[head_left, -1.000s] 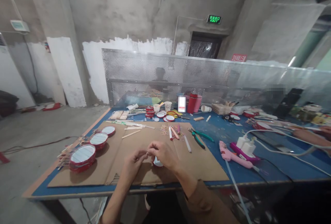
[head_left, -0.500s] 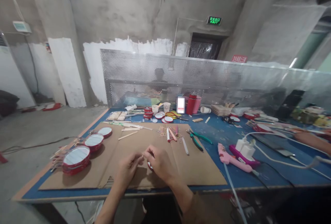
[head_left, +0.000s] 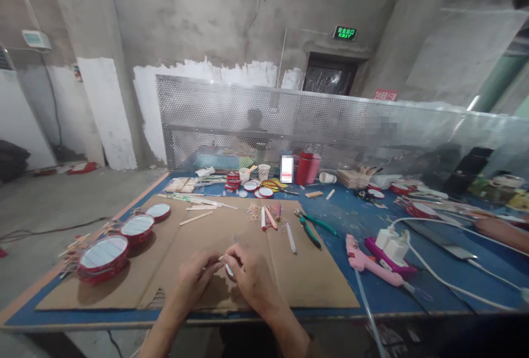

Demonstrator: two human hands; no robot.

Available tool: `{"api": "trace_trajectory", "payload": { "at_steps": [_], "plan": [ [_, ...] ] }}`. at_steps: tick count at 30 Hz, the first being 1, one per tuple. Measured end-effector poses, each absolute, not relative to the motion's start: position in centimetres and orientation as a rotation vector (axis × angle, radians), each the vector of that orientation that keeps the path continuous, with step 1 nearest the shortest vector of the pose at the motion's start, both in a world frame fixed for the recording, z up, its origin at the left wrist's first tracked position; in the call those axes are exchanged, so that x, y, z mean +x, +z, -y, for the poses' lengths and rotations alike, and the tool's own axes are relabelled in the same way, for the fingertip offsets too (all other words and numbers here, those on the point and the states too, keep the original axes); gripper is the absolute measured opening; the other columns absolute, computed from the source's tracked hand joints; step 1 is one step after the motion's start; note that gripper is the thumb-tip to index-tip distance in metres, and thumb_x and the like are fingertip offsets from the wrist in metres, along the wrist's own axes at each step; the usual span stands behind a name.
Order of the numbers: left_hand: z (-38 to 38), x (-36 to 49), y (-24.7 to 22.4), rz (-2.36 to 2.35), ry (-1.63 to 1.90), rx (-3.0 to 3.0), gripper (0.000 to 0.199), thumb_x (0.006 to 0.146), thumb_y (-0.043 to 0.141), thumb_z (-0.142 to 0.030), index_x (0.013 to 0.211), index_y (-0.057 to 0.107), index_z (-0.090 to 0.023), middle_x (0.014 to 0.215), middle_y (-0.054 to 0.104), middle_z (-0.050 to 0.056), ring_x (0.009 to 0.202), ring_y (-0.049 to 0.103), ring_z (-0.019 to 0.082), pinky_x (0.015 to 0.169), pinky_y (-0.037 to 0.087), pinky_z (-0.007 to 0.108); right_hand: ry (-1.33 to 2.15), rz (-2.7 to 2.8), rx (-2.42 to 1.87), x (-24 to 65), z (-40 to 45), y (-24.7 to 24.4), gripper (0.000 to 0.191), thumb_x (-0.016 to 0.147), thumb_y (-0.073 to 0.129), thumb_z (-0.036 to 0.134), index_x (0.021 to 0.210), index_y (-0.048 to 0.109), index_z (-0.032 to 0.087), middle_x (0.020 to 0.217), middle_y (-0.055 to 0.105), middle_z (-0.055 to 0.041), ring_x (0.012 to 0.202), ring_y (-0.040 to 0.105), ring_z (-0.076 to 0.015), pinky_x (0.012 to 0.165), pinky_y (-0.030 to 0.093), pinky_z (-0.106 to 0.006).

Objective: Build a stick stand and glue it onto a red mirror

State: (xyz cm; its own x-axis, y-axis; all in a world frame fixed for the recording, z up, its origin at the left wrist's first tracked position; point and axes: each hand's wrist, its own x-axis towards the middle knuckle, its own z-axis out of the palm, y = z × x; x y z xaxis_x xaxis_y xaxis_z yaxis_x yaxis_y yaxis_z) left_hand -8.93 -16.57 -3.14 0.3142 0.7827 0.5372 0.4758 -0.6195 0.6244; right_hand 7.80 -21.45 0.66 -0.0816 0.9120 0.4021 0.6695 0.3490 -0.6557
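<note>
My left hand [head_left: 197, 278] and my right hand [head_left: 250, 275] meet over the cardboard sheet [head_left: 177, 248], fingers pinched together. Between the fingertips shows the pale end of a thin stick [head_left: 222, 258], which the left fingers pinch. Under the right hand's fingers, a small round piece with a white face and red rim [head_left: 228, 271] is mostly hidden, and that hand closes around it. To the left stand stacks of red-rimmed white drums [head_left: 103, 252], with thin wooden sticks poking out at their left side.
Pens [head_left: 270, 218] and loose rubber bands [head_left: 254, 213] lie ahead. Green-handled pliers [head_left: 309, 231] rest at the cardboard's right edge. A pink glue gun [head_left: 372, 267] and a purple power strip [head_left: 386, 259] with cables sit further right. Another person's hand [head_left: 496, 231] is at far right.
The view has shifted slightly, so the hands and table appear a little lower and the drums further left. Both hands stay together, and the pale stick end now shows more clearly between the fingertips.
</note>
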Motion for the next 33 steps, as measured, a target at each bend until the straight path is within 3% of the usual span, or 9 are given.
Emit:
{"api": "trace_trajectory", "payload": {
  "at_steps": [4, 10, 19, 27, 33],
  "plan": [
    [16.8, -9.0, -3.2, -1.108, 1.211, 2.293, 0.031, 0.088, 0.045, -0.043, 0.079, 0.069, -0.025, 0.076, 0.071, 0.003, 0.069, 0.065, 0.015, 0.066, 0.049, 0.021, 0.37, 1.847, -1.397, 7.7, 21.8, 0.6, 0.026, 0.094, 0.045, 0.026, 0.076, 0.063, 0.02, 0.073, 0.066, -0.0002, 0.068, 0.058, -0.0119, 0.062, 0.036, -0.02],
    [16.5, -9.1, -3.8, -1.231, 1.159, 2.195, 0.033, 0.087, 0.043, -0.045, 0.082, 0.069, -0.025, 0.078, 0.073, 0.003, 0.071, 0.067, 0.016, 0.065, 0.049, 0.02, 0.225, 1.716, -1.489, 10.6, 22.2, 0.1, 0.032, 0.097, 0.038, 0.032, 0.092, 0.068, 0.021, 0.083, 0.072, -0.0051, 0.075, 0.064, -0.0156, 0.066, 0.039, -0.022],
    [15.6, -9.2, -3.6, -1.372, 0.992, 1.997, 0.041, 0.083, 0.04, -0.056, 0.074, 0.064, -0.024, 0.062, 0.067, 0.001, 0.06, 0.065, 0.016, 0.06, 0.046, 0.022, -0.057, 1.635, -2.06, 15.9, 22.9, -3.4, 0.035, 0.095, 0.044, 0.038, 0.067, 0.061, 0.024, 0.063, 0.07, -0.0032, 0.055, 0.063, -0.0179, 0.05, 0.025, -0.028],
    [15.9, -9.0, -2.4, -1.428, 0.877, 2.029, 0.048, 0.077, 0.044, -0.066, 0.061, 0.058, -0.023, 0.055, 0.063, -0.001, 0.055, 0.06, 0.016, 0.055, 0.042, 0.022, -0.106, 1.773, -2.177, 14.5, 23.2, -3.6, 0.027, 0.094, 0.05, 0.034, 0.072, 0.062, 0.025, 0.071, 0.073, -0.005, 0.062, 0.066, -0.0183, 0.052, 0.019, -0.031],
    [15.4, -8.7, -2.3, -1.429, 0.829, 2.025, 0.044, 0.079, 0.039, -0.059, 0.062, 0.056, -0.023, 0.054, 0.062, 0.0, 0.055, 0.06, 0.017, 0.057, 0.042, 0.023, -0.106, 1.751, -2.121, 14.9, 23.2, -3.9, 0.027, 0.093, 0.051, 0.034, 0.07, 0.062, 0.025, 0.069, 0.071, -0.0032, 0.061, 0.066, -0.0177, 0.052, 0.018, -0.032]
  ]
}}
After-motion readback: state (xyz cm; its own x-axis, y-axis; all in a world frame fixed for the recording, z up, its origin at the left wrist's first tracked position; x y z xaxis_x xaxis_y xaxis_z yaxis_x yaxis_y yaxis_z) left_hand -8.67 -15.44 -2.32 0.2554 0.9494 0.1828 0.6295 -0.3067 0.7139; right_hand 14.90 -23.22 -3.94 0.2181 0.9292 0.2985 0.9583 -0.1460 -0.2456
